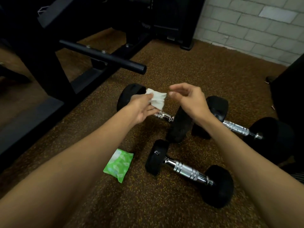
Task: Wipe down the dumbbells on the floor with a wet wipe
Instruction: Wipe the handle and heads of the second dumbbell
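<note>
Head view: your left hand (143,107) grips the crumpled white wipe (157,99) between thumb and fingers, over the left head of the far dumbbell (130,96); your right hand (189,99) is just beside it, thumb and forefinger drawn together at the wipe's right corner, though you cannot tell whether they actually nip it; the hands are close together, with the wipe between them. Three dumbbells lie on the speckled brown floor (181,63); the far dumbbell shows its chrome handle below your left palm; the right dumbbell (235,126) lies partly behind your right forearm, its left head just beside the far one's right head; the near dumbbell (187,170) lies between your forearms. A green pack (119,165) lies flat on the floor, left of the near dumbbell. A black frame (105,56) with a round bar stands at upper left; a white brick wall (246,22) fills the upper right.
</note>
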Demonstrator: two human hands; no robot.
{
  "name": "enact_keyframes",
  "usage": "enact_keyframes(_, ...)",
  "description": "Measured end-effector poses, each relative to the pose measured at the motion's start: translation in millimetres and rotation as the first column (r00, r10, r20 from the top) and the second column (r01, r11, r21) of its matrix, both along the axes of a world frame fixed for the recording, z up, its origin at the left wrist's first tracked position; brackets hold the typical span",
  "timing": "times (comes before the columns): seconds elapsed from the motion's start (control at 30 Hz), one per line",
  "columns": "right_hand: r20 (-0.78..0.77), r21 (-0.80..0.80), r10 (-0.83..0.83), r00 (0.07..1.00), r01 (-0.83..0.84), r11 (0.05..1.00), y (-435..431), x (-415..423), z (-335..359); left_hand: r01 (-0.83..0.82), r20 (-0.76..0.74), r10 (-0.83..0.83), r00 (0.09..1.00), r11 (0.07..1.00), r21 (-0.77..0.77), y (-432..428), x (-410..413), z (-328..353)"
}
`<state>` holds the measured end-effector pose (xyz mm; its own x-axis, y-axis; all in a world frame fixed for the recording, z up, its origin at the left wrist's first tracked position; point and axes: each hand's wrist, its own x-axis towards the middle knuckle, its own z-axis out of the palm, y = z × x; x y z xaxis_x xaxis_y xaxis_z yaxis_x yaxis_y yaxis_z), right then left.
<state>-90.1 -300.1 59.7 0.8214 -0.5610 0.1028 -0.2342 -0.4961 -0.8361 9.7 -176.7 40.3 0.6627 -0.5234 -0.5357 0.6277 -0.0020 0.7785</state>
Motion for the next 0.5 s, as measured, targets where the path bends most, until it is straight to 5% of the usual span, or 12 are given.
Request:
enact_keyframes(0.1,-0.134,-0.191,-0.157,0.978,0.13,0.973,-19,2,-10,-0.03,0.362,-0.049,0.931,0.977,0.209,1,13,-7)
enact_keyframes(0.23,-0.405,-0.153,-0.228,0.885,0.18,0.972,-23,11,-48,-0.044,0.772,-0.378,0.511,0.886,0.462,-4,19,-13)
enact_keyframes(0.33,-0.369,-0.223,-0.334,0.867,0.266,0.938,-16,14,-64,-0.048,0.773,-0.586,0.243,0.789,0.613,-18,21,-31)
enact_keyframes(0.5,-0.278,-0.301,-0.404,0.871,0.321,0.898,-11,12,-72,0.001,0.579,-0.814,0.055,0.58,0.815,-47,13,-60)
